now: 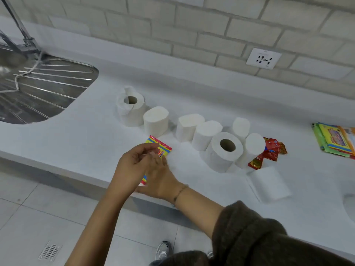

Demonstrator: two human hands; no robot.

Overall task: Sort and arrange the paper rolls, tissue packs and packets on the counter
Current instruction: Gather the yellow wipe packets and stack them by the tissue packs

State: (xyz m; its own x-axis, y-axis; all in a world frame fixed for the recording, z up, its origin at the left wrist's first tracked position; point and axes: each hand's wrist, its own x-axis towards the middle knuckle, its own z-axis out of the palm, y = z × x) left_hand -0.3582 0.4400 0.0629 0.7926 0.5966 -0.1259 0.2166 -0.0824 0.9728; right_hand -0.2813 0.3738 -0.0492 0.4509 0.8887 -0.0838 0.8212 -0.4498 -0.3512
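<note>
A colourful packet (162, 148) with red, yellow and blue stripes lies near the counter's front edge. My left hand (134, 164) pinches its upper part with curled fingers and thumb. My right hand (161, 176) lies beside and partly under the left one, its fingers stretched flat along the packet. Several white paper rolls (223, 150) stand in a slanted row behind, from the one nearest the sink (131, 109) to the right end (253, 145). Red sachets (269, 151) lie right of the row. A white tissue pack (269, 185) lies in front of them.
A stack of green and yellow packs (334, 140) sits at the far right. A steel sink drainboard (48, 89) and tap (19, 25) are at the left. A wall socket (263, 58) is on the brick wall. A white rounded rim (350, 206) shows at the right edge.
</note>
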